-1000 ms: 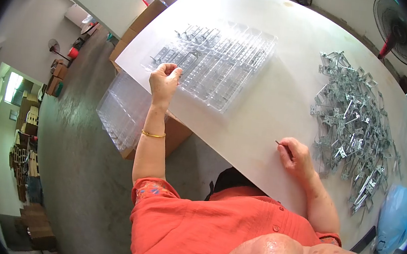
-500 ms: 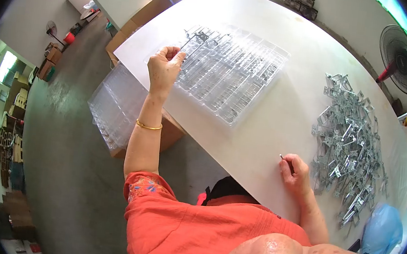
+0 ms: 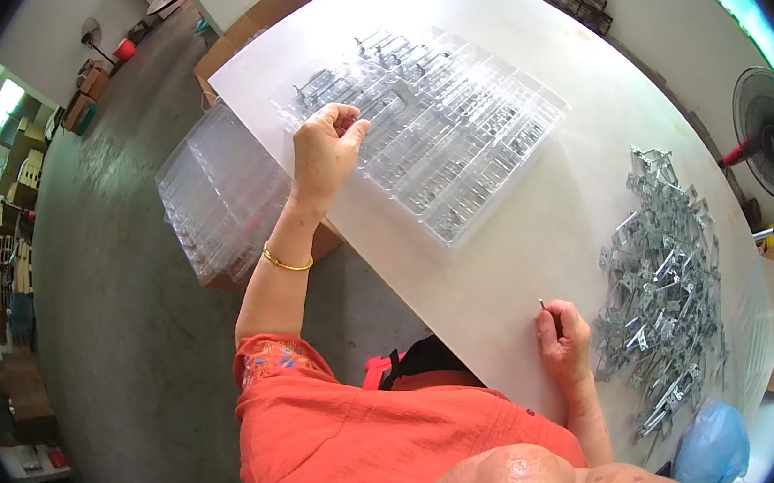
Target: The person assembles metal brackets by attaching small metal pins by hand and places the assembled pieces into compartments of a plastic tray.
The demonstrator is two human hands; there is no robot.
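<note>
My left hand (image 3: 325,155) pinches the near end of a thin metal part (image 3: 387,105) over the left side of a clear plastic tray (image 3: 465,214). Metal parts lie in rows in the tray's compartments. My right hand (image 3: 565,340) is closed near the table's front edge, and a small thin metal piece (image 3: 542,304) sticks out between thumb and finger. Just right of that hand lies a tangled heap of grey metal brackets (image 3: 661,280).
The white table (image 3: 496,281) carries a blue plastic bag (image 3: 712,450) at its right. Clear trays (image 3: 222,191) sit on a cardboard box (image 3: 329,240) beside the left edge. A black fan (image 3: 773,136) stands beyond the table.
My left hand rose with the metal part, then came back lower over the tray. My right hand still holds its small piece. The view has shifted, moving the table contents in the picture.
</note>
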